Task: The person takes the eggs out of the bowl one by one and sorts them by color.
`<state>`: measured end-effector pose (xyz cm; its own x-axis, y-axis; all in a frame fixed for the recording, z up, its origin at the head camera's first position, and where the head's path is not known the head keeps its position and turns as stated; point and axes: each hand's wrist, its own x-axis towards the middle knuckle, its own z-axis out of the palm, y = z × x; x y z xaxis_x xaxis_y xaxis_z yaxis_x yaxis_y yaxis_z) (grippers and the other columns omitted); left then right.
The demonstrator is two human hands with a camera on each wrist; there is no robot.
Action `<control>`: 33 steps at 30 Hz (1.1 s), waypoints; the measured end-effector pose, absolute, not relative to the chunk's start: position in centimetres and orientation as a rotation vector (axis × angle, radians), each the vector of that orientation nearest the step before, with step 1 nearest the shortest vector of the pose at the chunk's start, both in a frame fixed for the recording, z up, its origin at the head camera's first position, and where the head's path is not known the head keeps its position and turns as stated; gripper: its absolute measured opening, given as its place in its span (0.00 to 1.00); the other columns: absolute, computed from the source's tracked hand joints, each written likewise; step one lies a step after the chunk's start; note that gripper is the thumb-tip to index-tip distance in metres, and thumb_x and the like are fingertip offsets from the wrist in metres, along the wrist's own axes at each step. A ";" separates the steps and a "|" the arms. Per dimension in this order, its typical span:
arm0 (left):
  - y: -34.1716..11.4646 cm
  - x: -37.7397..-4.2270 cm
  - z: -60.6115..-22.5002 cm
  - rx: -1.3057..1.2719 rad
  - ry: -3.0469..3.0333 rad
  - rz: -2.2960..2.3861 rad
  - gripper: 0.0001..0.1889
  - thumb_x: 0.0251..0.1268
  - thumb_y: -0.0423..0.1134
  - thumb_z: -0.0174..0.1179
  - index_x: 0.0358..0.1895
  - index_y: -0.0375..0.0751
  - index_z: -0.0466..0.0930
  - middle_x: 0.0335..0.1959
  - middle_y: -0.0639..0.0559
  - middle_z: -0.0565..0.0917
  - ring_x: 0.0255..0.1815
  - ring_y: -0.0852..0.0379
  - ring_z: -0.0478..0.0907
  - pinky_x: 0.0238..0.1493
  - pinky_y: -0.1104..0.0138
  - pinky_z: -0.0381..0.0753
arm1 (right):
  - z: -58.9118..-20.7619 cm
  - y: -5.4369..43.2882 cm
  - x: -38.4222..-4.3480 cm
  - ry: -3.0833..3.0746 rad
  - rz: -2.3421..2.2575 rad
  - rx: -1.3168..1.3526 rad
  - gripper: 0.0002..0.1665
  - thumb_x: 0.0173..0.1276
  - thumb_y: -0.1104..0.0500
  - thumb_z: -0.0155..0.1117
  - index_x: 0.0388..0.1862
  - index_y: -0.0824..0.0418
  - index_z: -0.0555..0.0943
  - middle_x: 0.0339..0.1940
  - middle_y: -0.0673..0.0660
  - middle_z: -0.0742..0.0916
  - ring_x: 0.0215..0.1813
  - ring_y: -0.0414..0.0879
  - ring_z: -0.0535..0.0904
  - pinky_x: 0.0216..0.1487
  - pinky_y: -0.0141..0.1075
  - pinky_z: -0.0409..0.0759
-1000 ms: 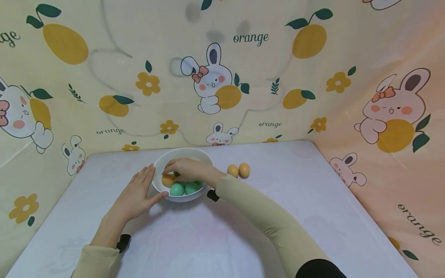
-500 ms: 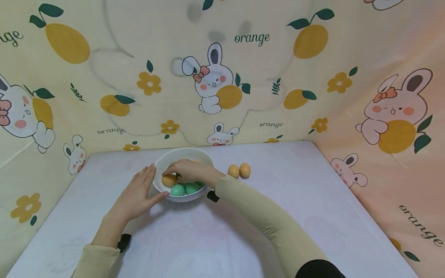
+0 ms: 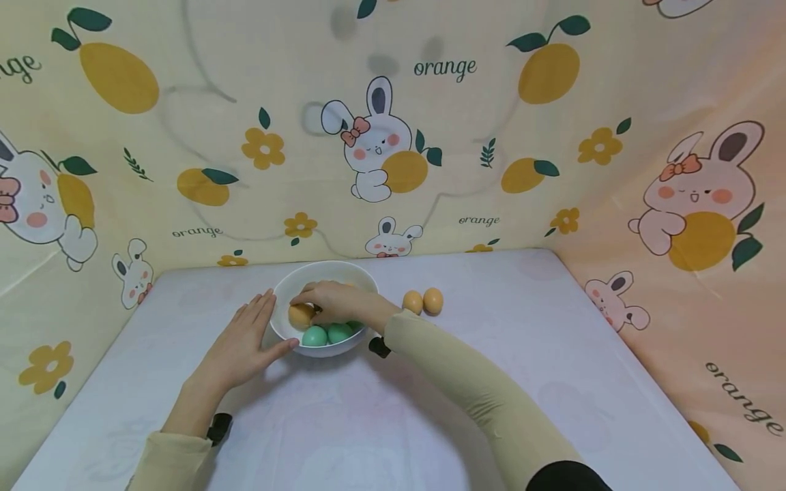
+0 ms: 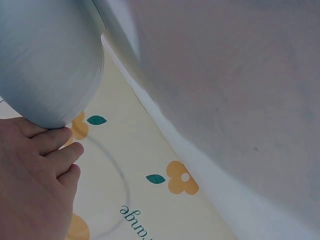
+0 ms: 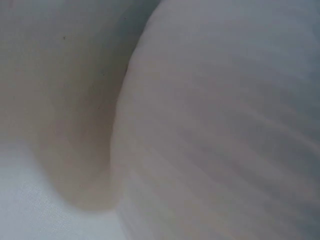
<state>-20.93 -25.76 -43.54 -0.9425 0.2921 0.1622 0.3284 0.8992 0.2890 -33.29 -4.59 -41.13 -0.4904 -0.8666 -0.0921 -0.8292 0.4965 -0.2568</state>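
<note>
A white bowl [image 3: 327,350] stands near the back of the table, green eggs [image 3: 315,335] lying at its near side. Inside it, my right hand [image 3: 338,301] pinches a brown egg [image 3: 299,316] near the bowl's left wall. That hand covers much of the bowl's inside. My left hand [image 3: 241,349] rests against the left of the bowl, fingers extended along the rim and thumb at the near edge. In the left wrist view, its fingertips touch the bowl's outer wall [image 4: 52,65]. The right wrist view is filled mostly by the blurred bowl wall [image 5: 210,125].
Two brown eggs [image 3: 433,301] lie side by side on the table, right of the bowl and beyond the right sleeve [image 3: 467,368]. A white cloth [image 3: 368,423] covers the table. Behind it hangs a printed curtain [image 3: 454,136] with rabbits and oranges.
The right hand and the brown egg at its fingertips have shifted very slightly to the right and up within the bowl. The left hand stays in place against the bowl.
</note>
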 end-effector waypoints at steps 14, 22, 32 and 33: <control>-25.7 -20.9 -43.5 -0.482 -2.949 -0.493 0.56 0.71 0.69 0.56 0.82 0.25 0.48 0.83 0.31 0.53 0.84 0.32 0.47 0.82 0.39 0.49 | -40.2 -3.1 -32.8 2.586 -0.433 -1.491 0.35 0.73 0.52 0.72 0.76 0.55 0.74 0.67 0.55 0.81 0.57 0.41 0.78 0.59 0.26 0.77; -25.6 -21.0 -43.5 -0.491 -2.946 -0.490 0.56 0.71 0.69 0.57 0.81 0.25 0.48 0.83 0.30 0.53 0.84 0.32 0.47 0.82 0.39 0.49 | -39.8 -1.6 -32.3 2.581 -0.637 -1.478 0.35 0.72 0.56 0.73 0.75 0.57 0.74 0.66 0.56 0.81 0.54 0.41 0.81 0.55 0.23 0.78; -25.6 -21.0 -43.4 -0.490 -2.941 -0.472 0.56 0.71 0.69 0.57 0.81 0.24 0.49 0.82 0.29 0.54 0.83 0.30 0.49 0.82 0.38 0.49 | -39.0 1.2 -31.7 2.599 -0.874 -1.494 0.36 0.70 0.59 0.74 0.75 0.58 0.74 0.65 0.58 0.81 0.52 0.47 0.84 0.57 0.38 0.86; -25.6 -21.0 -43.5 -0.489 -2.941 -0.470 0.56 0.71 0.69 0.57 0.81 0.24 0.49 0.82 0.29 0.54 0.83 0.30 0.49 0.82 0.38 0.50 | -39.0 1.6 -31.7 2.605 -0.890 -1.498 0.36 0.71 0.59 0.74 0.75 0.59 0.74 0.64 0.58 0.81 0.51 0.47 0.84 0.56 0.37 0.86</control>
<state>-20.99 -25.60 -43.45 -0.9401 0.2955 0.1700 0.3338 0.8994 0.2824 -31.66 1.57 -38.99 -0.5429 -0.7968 0.2653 -0.7925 0.3815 -0.4758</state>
